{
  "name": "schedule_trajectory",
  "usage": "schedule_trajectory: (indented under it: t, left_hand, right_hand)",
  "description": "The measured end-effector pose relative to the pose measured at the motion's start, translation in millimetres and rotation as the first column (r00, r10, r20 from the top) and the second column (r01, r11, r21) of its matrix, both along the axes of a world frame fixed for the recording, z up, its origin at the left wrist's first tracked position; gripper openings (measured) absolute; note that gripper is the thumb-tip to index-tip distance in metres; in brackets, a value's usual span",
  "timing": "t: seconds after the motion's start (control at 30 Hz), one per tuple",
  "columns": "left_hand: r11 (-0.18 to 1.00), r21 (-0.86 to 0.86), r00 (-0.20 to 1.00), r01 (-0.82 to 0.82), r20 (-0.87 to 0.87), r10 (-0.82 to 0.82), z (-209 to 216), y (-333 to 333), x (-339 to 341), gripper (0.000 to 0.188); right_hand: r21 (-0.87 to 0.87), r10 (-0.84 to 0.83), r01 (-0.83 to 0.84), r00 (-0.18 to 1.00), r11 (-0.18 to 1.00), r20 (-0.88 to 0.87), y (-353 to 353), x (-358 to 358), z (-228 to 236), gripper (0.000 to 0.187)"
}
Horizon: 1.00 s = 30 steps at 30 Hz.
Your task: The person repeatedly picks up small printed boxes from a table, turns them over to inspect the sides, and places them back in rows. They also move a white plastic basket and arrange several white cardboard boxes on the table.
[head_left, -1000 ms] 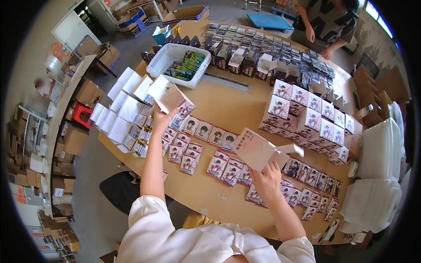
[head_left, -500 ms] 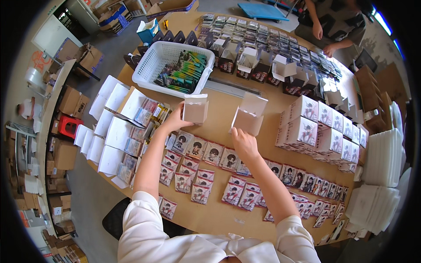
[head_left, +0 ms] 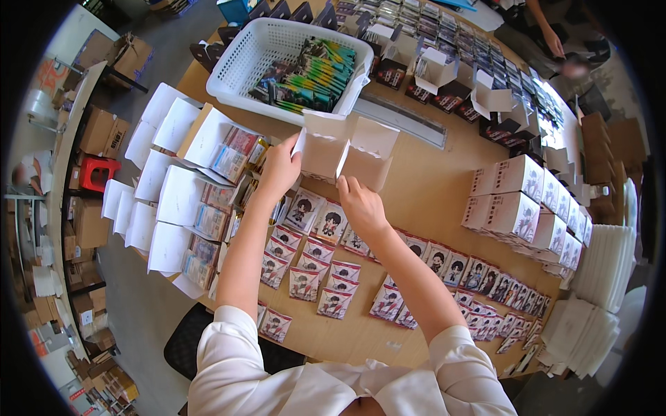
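Two small white cardboard boxes with raised flaps stand side by side on the table, close against each other. My left hand [head_left: 281, 168] grips the side of the left box [head_left: 323, 157], fingers closed on its edge. My right hand [head_left: 361, 206] pinches the near edge of the right box [head_left: 372, 153] where the two meet. Both boxes look empty inside. Just nearer to me lies a row of flat packets with cartoon figures [head_left: 331, 223], partly covered by my right forearm. Small stacks of similar packets [head_left: 304, 283] lie closer to me.
A white plastic basket [head_left: 229, 87] of green and dark packets stands behind. Open white boxes with cards [head_left: 175, 194] sit at left, stacked closed boxes [head_left: 510, 201] at right. Dark open boxes [head_left: 444, 93] line the back. Another person's arm [head_left: 544, 28] shows at far right.
My right hand has brought its box leftward, up against the left one. My left hand's box sits slightly farther from me in view. The head view has shifted.
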<state>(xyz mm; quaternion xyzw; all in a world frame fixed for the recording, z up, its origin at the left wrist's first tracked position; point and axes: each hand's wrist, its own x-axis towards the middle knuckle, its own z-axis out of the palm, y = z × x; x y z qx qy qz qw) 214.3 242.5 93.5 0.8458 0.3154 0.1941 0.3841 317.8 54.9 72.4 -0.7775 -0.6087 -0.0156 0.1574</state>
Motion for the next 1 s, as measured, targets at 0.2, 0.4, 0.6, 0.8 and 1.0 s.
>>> schedule_trajectory:
  t: [0.2,0.4,0.6,0.8,1.0]
  left_hand:
    - [0.999,0.041,0.998,-0.009,-0.064,0.012,4.3,-8.4,0.7,0.044]
    - [0.997,0.078,1.0,-0.016,0.003,0.016,-2.1,-10.0,-3.1,0.045]
    - [0.981,0.157,0.984,-0.116,0.152,0.092,-8.2,-10.6,-13.3,0.05]
    - [0.936,0.061,0.787,-0.346,0.562,0.255,31.6,-116.3,-30.6,0.025]
    - [0.881,-0.422,0.942,0.213,0.33,-0.07,29.5,-339.0,-37.8,0.011]
  right_hand:
    - [0.027,0.023,-0.024,0.999,0.999,0.048,1.6,-12.1,5.6,0.024]
    - [0.153,-0.005,-0.005,0.998,0.988,0.066,-16.7,-16.6,18.4,0.044]
    - [0.182,0.039,-0.016,0.992,0.983,-0.124,-100.3,-24.4,67.4,0.045]
    - [0.157,-0.142,0.162,0.981,0.974,-0.131,-278.9,-30.7,101.8,0.03]
    - [0.098,-0.49,0.48,0.858,0.872,0.157,-457.4,-28.8,155.2,0.029]
